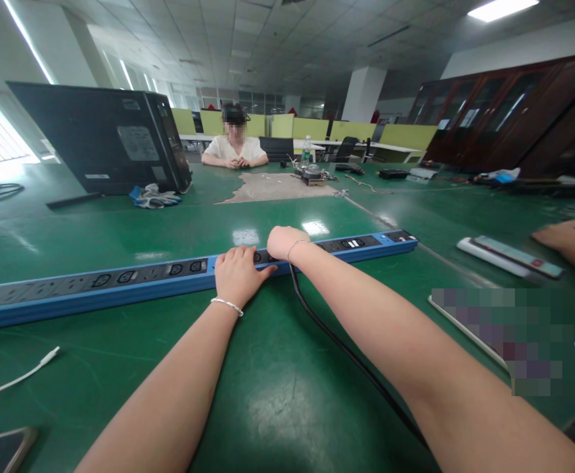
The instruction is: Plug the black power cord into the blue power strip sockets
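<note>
A long blue power strip [179,284] with a black row of sockets lies across the green table. My left hand [238,270] grips the strip near its middle, fingers over the top and thumb out along the near side. Just right of it, my right hand [285,243] is closed over the sockets around the end of a black power cable [331,332]. The cable comes out under my fist and runs toward me below my right forearm. My fist hides the cable's end, so whether it sits in a socket I cannot tell.
A black computer case [119,141] stands at back left beside gloves [154,196]. A person [235,148] sits across the table. Another person's hand [573,240] is at right, near phones [508,256]. A white cable [25,378] lies at front left.
</note>
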Available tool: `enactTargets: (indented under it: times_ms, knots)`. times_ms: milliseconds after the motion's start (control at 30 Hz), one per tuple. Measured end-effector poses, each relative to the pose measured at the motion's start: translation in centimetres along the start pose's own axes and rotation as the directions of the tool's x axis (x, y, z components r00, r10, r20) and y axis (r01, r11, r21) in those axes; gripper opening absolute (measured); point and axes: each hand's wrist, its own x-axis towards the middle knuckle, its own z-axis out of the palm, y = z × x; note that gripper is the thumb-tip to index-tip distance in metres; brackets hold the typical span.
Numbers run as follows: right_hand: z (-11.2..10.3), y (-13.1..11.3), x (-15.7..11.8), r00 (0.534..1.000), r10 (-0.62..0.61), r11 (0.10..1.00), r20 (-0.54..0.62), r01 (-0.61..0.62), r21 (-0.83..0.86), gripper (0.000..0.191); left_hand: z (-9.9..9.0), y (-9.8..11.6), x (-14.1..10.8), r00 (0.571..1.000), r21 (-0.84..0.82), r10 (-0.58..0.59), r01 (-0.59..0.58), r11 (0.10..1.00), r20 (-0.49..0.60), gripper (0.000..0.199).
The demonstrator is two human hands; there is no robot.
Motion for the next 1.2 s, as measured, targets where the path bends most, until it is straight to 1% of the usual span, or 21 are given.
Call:
enactTargets:
  times_ms: [167, 333, 467, 767, 900, 1000, 1100, 1200]
  knots:
    - [0.3, -0.1, -0.5, 0.998, -0.018, 0.999, -0.06, 0.02, 0.039, 0.034, 0.0, 0.0, -0.1, 1.0, 0.016, 0.011, -0.011, 1.0, -0.011, 0.053]
    - [0.8, -0.7, -1.3, 0.992, -0.036, 0.999, -0.122, 0.04, 0.03, 0.032, -0.1, 0.0, 0.1, 1.0, 0.02, 0.016, -0.016, 1.0, 0.004, 0.049]
    - [1.5, -1.0, -1.8, 0.987, -0.041, 0.998, -0.154, 0.048, 0.044, 0.03, -0.2, 0.0, 0.1, 1.0, 0.027, 0.014, -0.014, 1.0, 0.01, 0.048]
    - [3.0, -0.6, -2.5, 0.977, -0.027, 0.994, -0.209, 0.049, 0.098, 0.029, -0.3, 0.1, 0.2, 1.0, 0.017, -0.003, 0.002, 1.0, 0.03, 0.045]
    - [2.9, -0.7, -2.6, 0.977, -0.026, 0.993, -0.212, 0.049, 0.107, 0.03, -0.2, 0.0, 0.2, 1.0, 0.013, 0.003, -0.004, 1.0, 0.028, 0.043]
    - [2.5, -0.7, -2.2, 0.985, -0.033, 0.992, -0.171, 0.052, 0.111, 0.029, -0.1, 0.0, 0.2, 1.0, 0.022, 0.015, -0.015, 1.0, 0.008, 0.043]
    - [2.2, -0.7, -2.1, 0.99, -0.026, 0.993, -0.137, 0.041, 0.11, 0.029, -0.2, 0.0, 0.1, 1.0, 0.034, 0.017, -0.017, 0.999, 0.013, 0.042]
    - [2.5, -0.8, -2.5, 0.985, -0.039, 0.993, -0.167, 0.057, 0.102, 0.029, -0.3, 0.1, 0.1, 1.0, 0.039, 0.014, -0.015, 0.999, 0.024, 0.041]
